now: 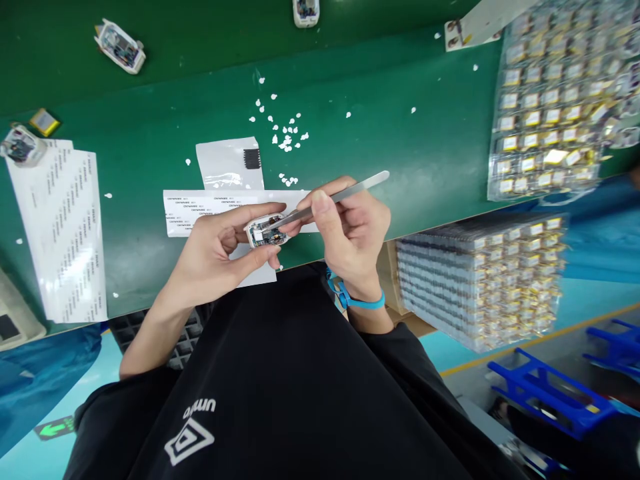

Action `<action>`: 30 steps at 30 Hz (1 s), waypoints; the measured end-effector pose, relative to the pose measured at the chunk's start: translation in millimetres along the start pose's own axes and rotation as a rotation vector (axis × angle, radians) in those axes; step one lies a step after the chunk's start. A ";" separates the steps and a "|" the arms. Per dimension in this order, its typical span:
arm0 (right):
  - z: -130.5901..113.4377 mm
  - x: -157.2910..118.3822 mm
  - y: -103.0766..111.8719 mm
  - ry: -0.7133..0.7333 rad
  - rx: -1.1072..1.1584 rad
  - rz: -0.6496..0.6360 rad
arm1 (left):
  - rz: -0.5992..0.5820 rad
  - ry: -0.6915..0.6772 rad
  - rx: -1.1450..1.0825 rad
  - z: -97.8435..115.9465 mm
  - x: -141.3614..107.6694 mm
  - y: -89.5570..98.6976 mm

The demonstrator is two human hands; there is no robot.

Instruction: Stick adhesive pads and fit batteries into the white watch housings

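Note:
My left hand (pixel 220 250) holds a small white-cased device (pixel 260 233) between thumb and fingers, with its circuit board facing up. In my right hand (pixel 350 223) are metal tweezers (pixel 363 185), gripped near the middle. Their tips touch or hover just over the board inside the casing; which of the two I cannot tell. Beneath the hands lie printed white sheets (pixel 183 223). A glossy backing sheet (pixel 225 160) with a black patch (pixel 252 159) is just beyond them.
Small white round pieces (pixel 287 141) are scattered on the green table (pixel 380 147). More open devices (pixel 120 47) lie at the back and left, near a yellow battery (pixel 45 123). Filled clear trays (pixel 543 120) stand right, with a tray stack (pixel 480 280) below the table edge.

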State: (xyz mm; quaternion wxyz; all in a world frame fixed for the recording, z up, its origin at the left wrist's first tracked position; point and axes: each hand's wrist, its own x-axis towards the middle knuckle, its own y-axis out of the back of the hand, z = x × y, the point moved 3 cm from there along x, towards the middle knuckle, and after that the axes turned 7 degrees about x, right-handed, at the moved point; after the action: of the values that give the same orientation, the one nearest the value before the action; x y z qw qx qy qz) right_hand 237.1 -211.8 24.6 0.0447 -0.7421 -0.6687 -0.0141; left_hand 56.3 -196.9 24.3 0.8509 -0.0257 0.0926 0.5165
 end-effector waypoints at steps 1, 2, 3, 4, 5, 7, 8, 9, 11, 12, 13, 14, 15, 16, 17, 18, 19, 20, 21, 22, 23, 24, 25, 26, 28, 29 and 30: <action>-0.2 0.0 0.1 0.001 0.006 -0.003 | 0.000 0.001 0.005 0.0 0.0 0.0; -0.1 0.1 0.3 0.001 0.010 -0.008 | 0.002 0.004 0.014 0.0 0.0 0.0; 0.0 0.2 0.7 0.003 0.016 -0.013 | 0.003 0.010 0.025 0.0 -0.1 -0.2; 0.1 0.5 1.0 0.010 0.023 -0.018 | 0.003 0.016 0.034 0.0 -0.2 -0.4; 0.0 0.7 1.3 0.021 0.031 -0.026 | 0.001 0.018 0.039 0.2 -0.3 -0.8; -0.7 0.8 1.2 0.046 0.044 -0.040 | 0.002 0.025 0.040 0.5 -0.1 -1.1; -1.0 0.6 0.9 0.051 0.042 -0.043 | 0.005 0.030 0.043 0.5 0.0 -0.9; -1.4 0.1 0.4 0.048 0.034 -0.045 | 0.010 0.033 0.047 0.1 0.2 -0.5; -2.5 -1.1 -0.4 0.045 0.017 -0.054 | 0.009 0.029 0.056 -1.0 0.4 0.8; -3.1 -1.4 -0.4 0.046 0.005 -0.065 | 0.005 0.019 0.061 -1.6 0.1 1.8; -3.5 -1.2 0.4 0.049 -0.011 -0.071 | -0.007 0.012 0.072 -2.3 -0.4 2.7; -3.5 0.0 2.7 0.056 -0.025 -0.063 | -0.023 0.011 0.090 -3.0 -1.3 3.8; -2.9 2.2 6.6 0.063 -0.040 -0.032 | -0.040 0.014 0.114 -3.6 -2.3 5.2; -1.6 5.7 11.8 0.078 -0.052 0.015 | -0.051 0.018 0.140 -4.0 -3.2 7.0; 0.3 10.3 17.8 0.099 -0.063 0.064 | -0.050 0.015 0.159 -4.0 -3.6 9.5; 3.1 16.0 23.7 0.122 -0.080 0.105 | -0.037 0.001 0.173 -3.6 -3.1 12.8; 6.3 22.4 28.0 0.163 -0.102 0.099 | -0.006 -0.025 0.184 -3.1 -1.3 16.9; 11.1 29.3 30.0 0.178 -0.148 0.042 | 0.035 -0.056 0.206 -3.1 1.8 21.7; 17.2 36.0 30.5 0.171 -0.214 -0.037 | 0.078 -0.092 0.252 -3.7 6.3 26.7; 23.5 41.8 29.6 0.167 -0.267 -0.122 | 0.126 -0.132 0.330 -5.2 12.0 31.8; 29.7 46.7 28.5 0.164 -0.300 -0.177 | 0.164 -0.170 0.438 -7.7 18.5 36.3; 35.6 50.5 27.0 0.158 -0.320 -0.216 | 0.184 -0.206 0.556 -11.2 25.5 40.0; 40.7 53.2 25.4 0.159 -0.327 -0.238 | 0.186 -0.239 0.663 -15.7 32.3 42.6; 45.0 55.0 23.9 0.163 -0.326 -0.246 | 0.175 -0.268 0.746 -20.9 38.4 44.3; 50.9 56.3 21.4 0.176 -0.319 -0.249 | 0.145 -0.294 0.831 -31.5 47.1 46.0; 52.7 56.3 20.8 0.181 -0.316 -0.247 | 0.136 -0.298 0.845 -35.9 49.3 46.1; 53.9 56.1 20.7 0.182 -0.313 -0.244 | 0.141 -0.298 0.856 -39.3 50.2 46.1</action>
State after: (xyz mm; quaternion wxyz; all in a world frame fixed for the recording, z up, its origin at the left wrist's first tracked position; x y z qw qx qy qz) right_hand 261.5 -153.6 -25.5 -0.0130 -0.6491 -0.7364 -0.1902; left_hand 32.9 -137.0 -21.1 0.7517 0.4090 0.1756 0.4866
